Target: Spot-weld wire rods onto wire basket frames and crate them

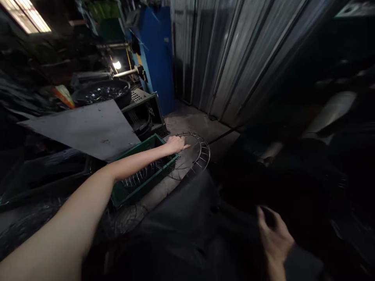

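My left hand (175,144) reaches out over the far end of a green crate (140,192), its fingers closed on the near side of a round wire ring (205,153). The ring is made of thin metal hoops joined by short cross wires. Inside the crate lie more curved wire pieces (137,177), partly covered by my forearm. At the lower right, my right hand (275,234) is slightly blurred, thumb and fingers curved with a dark gap between them; nothing held is visible there.
A grey sheet (88,127) lies left of the crate. Behind it, a black basin (124,95) holds small shiny pieces. A blue cabinet (158,58) and corrugated metal wall (213,58) stand at the back. Dark fabric (181,203) covers my lap. The right side is dark and blurred.
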A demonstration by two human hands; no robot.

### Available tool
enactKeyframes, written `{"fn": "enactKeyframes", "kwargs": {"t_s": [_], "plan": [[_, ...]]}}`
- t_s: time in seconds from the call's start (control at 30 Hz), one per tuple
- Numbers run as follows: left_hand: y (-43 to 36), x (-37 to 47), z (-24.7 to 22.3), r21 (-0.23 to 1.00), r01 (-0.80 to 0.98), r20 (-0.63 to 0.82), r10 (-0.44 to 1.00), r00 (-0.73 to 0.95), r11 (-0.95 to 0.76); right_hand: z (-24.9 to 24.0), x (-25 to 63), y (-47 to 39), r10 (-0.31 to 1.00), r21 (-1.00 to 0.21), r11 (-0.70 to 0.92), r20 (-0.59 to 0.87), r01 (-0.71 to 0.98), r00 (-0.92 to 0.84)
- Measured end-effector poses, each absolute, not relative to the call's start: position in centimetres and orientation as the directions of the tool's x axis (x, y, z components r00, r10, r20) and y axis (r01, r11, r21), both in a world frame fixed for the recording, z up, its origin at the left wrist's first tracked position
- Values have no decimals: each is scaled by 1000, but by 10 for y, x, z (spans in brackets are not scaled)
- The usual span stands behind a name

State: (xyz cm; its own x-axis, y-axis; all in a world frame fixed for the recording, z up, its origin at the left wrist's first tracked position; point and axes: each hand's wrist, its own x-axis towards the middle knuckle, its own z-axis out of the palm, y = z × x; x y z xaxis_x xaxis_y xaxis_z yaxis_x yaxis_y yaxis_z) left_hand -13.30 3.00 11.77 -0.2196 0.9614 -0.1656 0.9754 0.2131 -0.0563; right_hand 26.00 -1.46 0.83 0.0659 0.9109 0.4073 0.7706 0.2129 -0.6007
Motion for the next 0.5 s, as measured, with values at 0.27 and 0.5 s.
{"fn": "enactKeyframes", "kwargs": {"t_s": [0.27,0.5], "plan": [[11,-139,108,-58,967,-179,951,-253,246,59,99,-26,664,-323,722,571,612,-483],[-3,-140,106,-10,961,-197,942,-272,276,48,76,-41,654,-150,721,470,676,-593]]}}
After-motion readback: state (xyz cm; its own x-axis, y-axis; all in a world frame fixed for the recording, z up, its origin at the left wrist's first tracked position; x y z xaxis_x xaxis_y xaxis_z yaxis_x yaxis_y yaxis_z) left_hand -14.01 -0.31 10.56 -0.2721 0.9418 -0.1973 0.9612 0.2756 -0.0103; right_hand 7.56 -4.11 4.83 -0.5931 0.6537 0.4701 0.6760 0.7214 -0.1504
